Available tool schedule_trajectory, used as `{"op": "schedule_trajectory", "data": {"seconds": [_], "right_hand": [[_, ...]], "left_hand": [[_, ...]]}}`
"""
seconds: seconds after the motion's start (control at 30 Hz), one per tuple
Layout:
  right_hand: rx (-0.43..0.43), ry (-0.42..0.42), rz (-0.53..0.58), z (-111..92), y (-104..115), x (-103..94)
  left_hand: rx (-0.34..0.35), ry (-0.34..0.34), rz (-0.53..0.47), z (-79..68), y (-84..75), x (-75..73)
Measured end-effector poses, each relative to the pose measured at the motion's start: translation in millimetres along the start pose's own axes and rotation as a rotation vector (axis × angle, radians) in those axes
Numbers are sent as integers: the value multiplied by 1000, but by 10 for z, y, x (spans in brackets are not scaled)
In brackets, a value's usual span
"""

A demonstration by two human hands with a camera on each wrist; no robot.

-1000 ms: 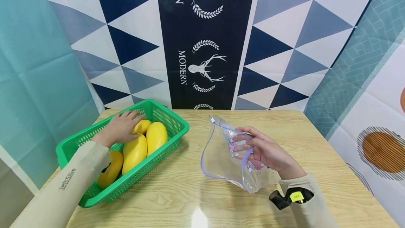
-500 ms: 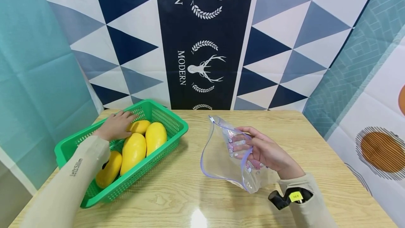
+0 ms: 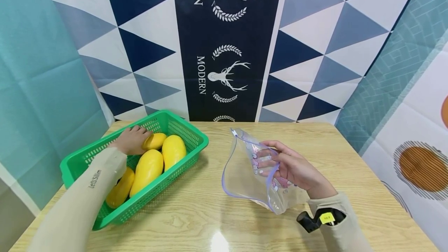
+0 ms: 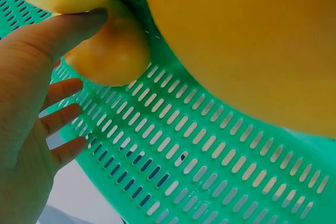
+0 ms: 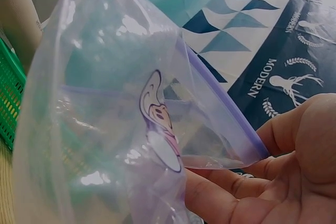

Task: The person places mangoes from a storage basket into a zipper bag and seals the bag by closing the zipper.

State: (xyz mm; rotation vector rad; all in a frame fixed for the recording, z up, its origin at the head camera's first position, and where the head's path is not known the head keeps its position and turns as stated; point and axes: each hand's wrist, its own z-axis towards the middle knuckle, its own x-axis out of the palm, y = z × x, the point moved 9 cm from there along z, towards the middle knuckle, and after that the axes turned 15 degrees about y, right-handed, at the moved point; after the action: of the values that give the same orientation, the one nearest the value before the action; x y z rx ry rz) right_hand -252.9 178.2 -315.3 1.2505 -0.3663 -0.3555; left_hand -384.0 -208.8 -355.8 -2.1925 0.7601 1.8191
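Observation:
Several yellow mangoes lie in a green plastic basket (image 3: 189, 143) on the left of the table. My left hand (image 3: 132, 140) reaches over the basket's back side, beside the far mango (image 3: 155, 141). In the left wrist view, the thumb (image 4: 79, 27) lies along a small mango (image 4: 113, 51) and its other fingers (image 4: 62, 120) are spread, apart from the fruit. Two mangoes, one in the middle (image 3: 148, 169) and one on the right (image 3: 173, 151), sit in front. My right hand (image 3: 297, 168) pinches the purple edge of a clear zip bag (image 3: 241, 174), whose mouth gapes toward the basket.
The wooden table (image 3: 189, 209) runs between basket and bag. Behind it hangs a patterned cloth (image 3: 224, 49), with more cloth at both sides. Another mango (image 3: 120, 189) lies at the basket's near end, partly behind the left sleeve (image 3: 87, 189).
My left hand has drawn back slightly from over the mangoes, then settled lower beside the far one. The middle mango has shifted a little. My right hand and the zip bag stay still.

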Motion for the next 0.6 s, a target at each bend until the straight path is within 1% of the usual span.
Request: {"op": "schedule_trajectory", "data": {"seconds": [0.2,0.5,0.6], "right_hand": [[8,-9,-5,-10,-2,-8],[14,-13,-7,1,-8,-4],[19,-16,-9,3,-12,-3]], "left_hand": [[-16,84,61,80,-38,56],[-59,118,133,172,-44,119],[-68,139,129,189,-53,138]]}}
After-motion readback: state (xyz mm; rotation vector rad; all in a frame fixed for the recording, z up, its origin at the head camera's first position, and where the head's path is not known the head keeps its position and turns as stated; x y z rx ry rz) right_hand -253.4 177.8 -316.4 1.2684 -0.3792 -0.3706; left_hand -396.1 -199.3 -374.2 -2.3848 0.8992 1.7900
